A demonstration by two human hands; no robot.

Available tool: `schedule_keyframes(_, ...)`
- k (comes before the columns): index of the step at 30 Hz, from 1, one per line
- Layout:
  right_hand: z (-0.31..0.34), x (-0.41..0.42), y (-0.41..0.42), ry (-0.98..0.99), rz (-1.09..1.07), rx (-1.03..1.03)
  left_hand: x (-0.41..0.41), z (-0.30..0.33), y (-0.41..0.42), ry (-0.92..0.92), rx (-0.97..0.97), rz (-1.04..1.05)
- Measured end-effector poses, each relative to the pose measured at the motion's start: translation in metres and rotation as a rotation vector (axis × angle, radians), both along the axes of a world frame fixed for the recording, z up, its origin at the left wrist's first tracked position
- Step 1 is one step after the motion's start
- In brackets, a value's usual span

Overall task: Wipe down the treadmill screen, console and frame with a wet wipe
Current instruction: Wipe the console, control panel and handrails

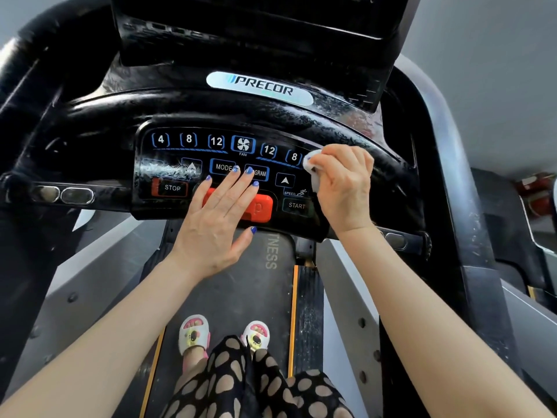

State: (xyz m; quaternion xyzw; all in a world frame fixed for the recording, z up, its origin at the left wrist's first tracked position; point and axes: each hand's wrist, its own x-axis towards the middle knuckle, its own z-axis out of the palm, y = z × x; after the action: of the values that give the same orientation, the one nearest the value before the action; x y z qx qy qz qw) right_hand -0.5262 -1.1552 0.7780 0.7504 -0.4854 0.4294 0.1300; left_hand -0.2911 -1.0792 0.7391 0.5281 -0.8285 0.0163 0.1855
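Right hand (343,188) grips wet wipe (312,168); left hand (217,218) flat on console (99,116).

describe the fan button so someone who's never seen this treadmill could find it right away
Find the black console under the silver Precor badge. Its top row of buttons runs 4, 8, 12, then 12, 8. The fan button sits mid-row, the only one with a white fan icon instead of a number.

Both arms reach forward. The left hand (215,220) lies flat with straight fingers. The right hand (343,184) is curled tight.
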Motion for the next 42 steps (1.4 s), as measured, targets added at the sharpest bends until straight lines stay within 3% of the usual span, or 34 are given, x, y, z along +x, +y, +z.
schedule_keyframes(5,0.018,-0.005,-0.002,0.068,0.07,0.065,0.0,0.008,0.002,-0.002,0.038,-0.012)
schedule_keyframes(10,0.023,-0.012,0.003,-0.032,-0.057,0.106,0.007,0.021,-0.004,0.047,0.029,-0.038)
schedule_keyframes(18,0.017,-0.01,0.006,-0.022,-0.062,0.187,0.027,0.022,-0.023,-0.005,0.064,-0.086)
schedule_keyframes(32,0.035,0.074,-0.029,0.095,0.082,0.157,0.048,0.018,-0.038,-0.033,0.065,-0.221)
schedule_keyframes(42,0.068,0.093,-0.049,0.155,0.249,0.482,0.055,0.02,-0.043,-0.007,0.036,-0.282)
